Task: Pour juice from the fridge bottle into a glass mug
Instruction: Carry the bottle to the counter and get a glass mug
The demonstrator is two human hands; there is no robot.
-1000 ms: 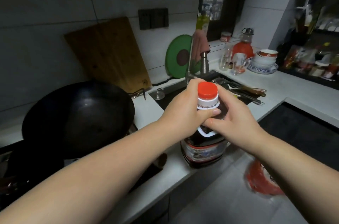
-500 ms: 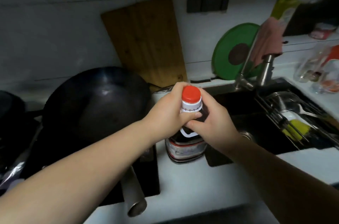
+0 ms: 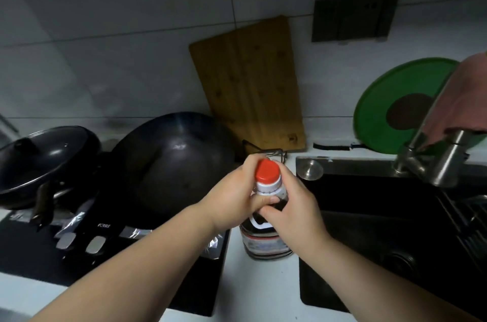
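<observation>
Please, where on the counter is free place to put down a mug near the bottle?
A bare strip of white counter runs in front of the bottle, between the stove and the sink. Behind the bottle it is crowded: wok, cutting board.

A black wok is sitting on the dark stove at nine o'clock, with a lidded black pan lying beside it farther toward nine. A wooden cutting board is leaning against the tiled wall at twelve o'clock. Toward two o'clock, a green round board (brown patch in its middle) is standing behind the metal faucet, which is rising over the dark sink at three o'clock.
</observation>
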